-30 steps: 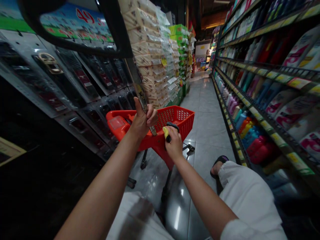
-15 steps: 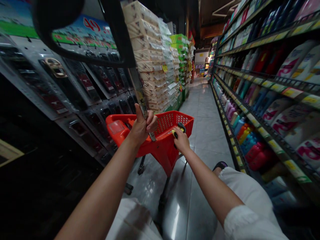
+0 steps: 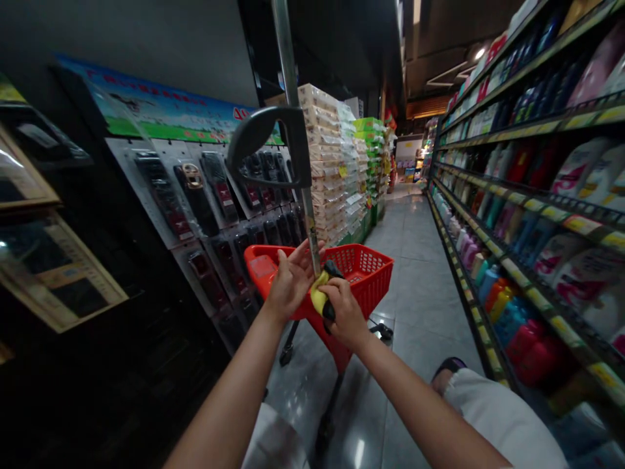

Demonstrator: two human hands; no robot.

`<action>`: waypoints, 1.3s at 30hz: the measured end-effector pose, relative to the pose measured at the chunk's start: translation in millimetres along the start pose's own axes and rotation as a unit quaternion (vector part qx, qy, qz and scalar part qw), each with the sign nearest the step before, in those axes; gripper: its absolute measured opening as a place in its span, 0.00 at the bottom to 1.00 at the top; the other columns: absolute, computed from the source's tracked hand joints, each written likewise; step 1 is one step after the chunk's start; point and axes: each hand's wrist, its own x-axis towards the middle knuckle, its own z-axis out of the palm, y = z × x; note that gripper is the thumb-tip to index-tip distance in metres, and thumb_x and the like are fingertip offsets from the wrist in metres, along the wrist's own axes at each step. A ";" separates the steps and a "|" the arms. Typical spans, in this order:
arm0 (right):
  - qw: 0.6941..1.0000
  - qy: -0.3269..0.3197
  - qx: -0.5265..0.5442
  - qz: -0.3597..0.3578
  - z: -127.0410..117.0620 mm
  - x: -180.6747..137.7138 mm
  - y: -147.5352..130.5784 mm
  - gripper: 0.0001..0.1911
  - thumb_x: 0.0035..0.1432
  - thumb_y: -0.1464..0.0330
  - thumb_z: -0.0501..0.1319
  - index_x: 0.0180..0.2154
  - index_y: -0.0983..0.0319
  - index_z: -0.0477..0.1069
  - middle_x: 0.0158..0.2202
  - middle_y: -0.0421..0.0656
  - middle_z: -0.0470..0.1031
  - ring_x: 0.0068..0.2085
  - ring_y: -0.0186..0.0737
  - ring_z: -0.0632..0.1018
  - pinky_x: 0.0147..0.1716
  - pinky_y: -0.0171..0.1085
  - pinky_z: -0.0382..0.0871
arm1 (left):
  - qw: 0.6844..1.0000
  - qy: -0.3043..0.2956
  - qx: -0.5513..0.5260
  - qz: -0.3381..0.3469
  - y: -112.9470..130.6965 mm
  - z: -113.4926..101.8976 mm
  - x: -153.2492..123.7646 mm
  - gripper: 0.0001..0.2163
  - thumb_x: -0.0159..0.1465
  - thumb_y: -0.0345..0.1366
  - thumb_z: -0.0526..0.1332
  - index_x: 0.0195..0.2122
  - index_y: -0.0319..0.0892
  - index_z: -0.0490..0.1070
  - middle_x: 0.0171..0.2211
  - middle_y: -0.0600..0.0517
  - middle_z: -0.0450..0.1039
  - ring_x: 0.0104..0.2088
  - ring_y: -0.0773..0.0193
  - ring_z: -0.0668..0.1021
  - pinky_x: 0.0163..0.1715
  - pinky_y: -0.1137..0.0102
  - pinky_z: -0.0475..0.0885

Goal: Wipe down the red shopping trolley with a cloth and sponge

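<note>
A metal pole (image 3: 312, 231) with a grey loop handle (image 3: 271, 146) stands tilted in front of me, its lower end at the near edge of a red plastic shopping cart (image 3: 359, 296). My left hand (image 3: 289, 283) is open beside the pole, palm turned up, with fingertips reaching behind it. In my right hand (image 3: 344, 316) is a yellow-and-black handheld tool (image 3: 319, 296), its exact kind unclear. The tool is up against the lower end of the pole, partly covered by my fingers; whether they touch cannot be made out.
Packaged belts (image 3: 215, 185) hang on a display at left, near framed pieces (image 3: 63, 273). Stacked tissue packs (image 3: 325, 169) stand beyond the cart. Shelves of bottles (image 3: 512, 273) line the right side of the tiled aisle (image 3: 415, 260). My knee is at lower right.
My left hand has let go of the pole and opened. My right hand has brought the yellow-and-black tool left, up to the pole's lower end. The view has tilted up.
</note>
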 end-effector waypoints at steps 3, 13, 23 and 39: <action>0.999 0.016 -0.028 -0.023 -0.6 38.3 -14.9 0.26 0.48 0.80 0.57 0.51 0.59 0.68 0.52 0.49 0.63 0.54 0.48 0.70 0.55 0.47 0.67 | 0.999 0.010 -0.042 0.008 -1.3 -0.5 -0.2 0.29 0.70 0.54 0.41 0.50 0.41 0.76 0.50 0.44 0.78 0.52 0.58 0.76 0.54 0.64 0.67; 0.977 0.150 -0.104 -0.112 -22.7 139.7 -42.1 0.20 0.56 0.75 0.57 0.50 0.56 0.73 0.53 0.47 0.65 0.54 0.47 0.69 0.55 0.45 0.66 | 0.998 0.041 -0.035 -0.029 -2.0 -2.8 0.4 0.32 0.70 0.54 0.38 0.46 0.39 0.77 0.38 0.44 0.81 0.39 0.59 0.80 0.40 0.68 0.70; 0.955 0.235 -0.067 -0.168 -46.6 164.0 -67.1 0.23 0.60 0.70 0.55 0.58 0.57 0.66 0.56 0.50 0.63 0.57 0.49 0.68 0.57 0.50 0.65 | 0.999 0.013 -0.033 -0.038 -0.4 -5.6 -1.1 0.32 0.69 0.56 0.41 0.50 0.40 0.76 0.43 0.42 0.81 0.48 0.55 0.79 0.49 0.63 0.69; 0.907 0.072 -0.306 -0.279 -54.4 246.7 -166.0 0.17 0.59 0.75 0.58 0.50 0.58 0.74 0.51 0.48 0.74 0.56 0.54 0.63 0.50 0.51 0.64 | 0.999 -0.036 0.037 -0.007 -11.2 -12.1 3.8 0.35 0.63 0.64 0.47 0.58 0.43 0.71 0.57 0.44 0.73 0.57 0.49 0.72 0.53 0.61 0.68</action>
